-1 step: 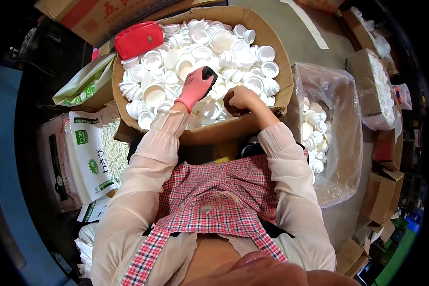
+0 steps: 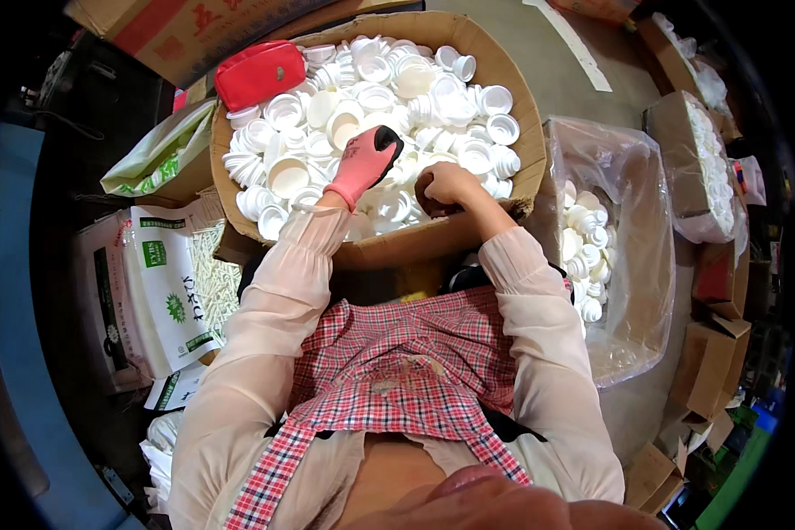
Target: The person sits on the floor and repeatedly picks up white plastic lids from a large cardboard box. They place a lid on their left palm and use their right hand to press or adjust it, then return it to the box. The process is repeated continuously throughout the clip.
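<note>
A big cardboard box [image 2: 512, 62] in front of me is heaped with white plastic caps [image 2: 375, 97]. Over the middle of the heap is my left hand [image 2: 368, 163], in a pink glove with black fingers. Its fingers curl down and close among the caps; whatever they hold is hidden. My right hand [image 2: 446, 187], bare, is bent at the wrist near the box's front edge. Its fingers are closed and tucked under, touching the caps, and I cannot make out what is in them. A red zip pouch [image 2: 258, 75] lies on the caps at the far left.
To the right stands a container lined with clear plastic [image 2: 627, 291], with more white caps [image 2: 587, 238] inside. Beyond it are several boxes, one cap-filled box [image 2: 693, 168] among them. On the left, a white printed bag [image 2: 168, 300] lies beside thin pale sticks [image 2: 210, 274].
</note>
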Tool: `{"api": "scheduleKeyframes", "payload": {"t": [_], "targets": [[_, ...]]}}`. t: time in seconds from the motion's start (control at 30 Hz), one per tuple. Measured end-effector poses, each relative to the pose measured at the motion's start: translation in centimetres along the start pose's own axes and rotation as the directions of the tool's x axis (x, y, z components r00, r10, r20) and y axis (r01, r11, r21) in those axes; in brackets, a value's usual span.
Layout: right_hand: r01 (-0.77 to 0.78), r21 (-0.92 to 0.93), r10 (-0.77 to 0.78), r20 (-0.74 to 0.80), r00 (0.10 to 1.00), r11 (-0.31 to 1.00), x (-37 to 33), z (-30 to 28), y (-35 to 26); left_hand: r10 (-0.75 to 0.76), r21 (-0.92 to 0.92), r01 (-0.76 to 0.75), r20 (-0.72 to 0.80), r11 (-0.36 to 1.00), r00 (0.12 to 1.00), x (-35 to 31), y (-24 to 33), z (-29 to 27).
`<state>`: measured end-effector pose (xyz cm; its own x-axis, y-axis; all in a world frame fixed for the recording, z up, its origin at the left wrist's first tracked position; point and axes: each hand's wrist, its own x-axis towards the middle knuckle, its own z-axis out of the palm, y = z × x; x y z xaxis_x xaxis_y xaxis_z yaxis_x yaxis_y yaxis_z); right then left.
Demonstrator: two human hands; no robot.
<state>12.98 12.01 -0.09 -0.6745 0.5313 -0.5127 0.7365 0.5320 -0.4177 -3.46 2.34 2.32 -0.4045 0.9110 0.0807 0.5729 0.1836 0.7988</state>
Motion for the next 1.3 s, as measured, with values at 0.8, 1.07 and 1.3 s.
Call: {"api": "scheduleKeyframes", "payload": {"t": [0.8, 1.07, 1.3], "targets": [[0.609, -0.150, -0.521, -0.696, 0.495, 0.779, -7.6, -0.5, -10.8, 0.158, -0.929, 0.350, 0.331, -0.118, 0.930, -2.5, -0.7, -4.2], [0.542, -0.482, -0.638, -0.758, 0.135, 0.688, -6.9, -1.9, -11.1, 0.123, -0.931, 0.354, 0.362, 0.087, 0.924, -3.6, -0.2, -4.1], [0.494, 0.285, -0.227, -0.631, 0.741, 0.821, -4.5, 1.8, -9.0, 0.343, -0.266, -0.457, -0.381, 0.848, 0.859, -3.1, 0.0, -4.3]]}}
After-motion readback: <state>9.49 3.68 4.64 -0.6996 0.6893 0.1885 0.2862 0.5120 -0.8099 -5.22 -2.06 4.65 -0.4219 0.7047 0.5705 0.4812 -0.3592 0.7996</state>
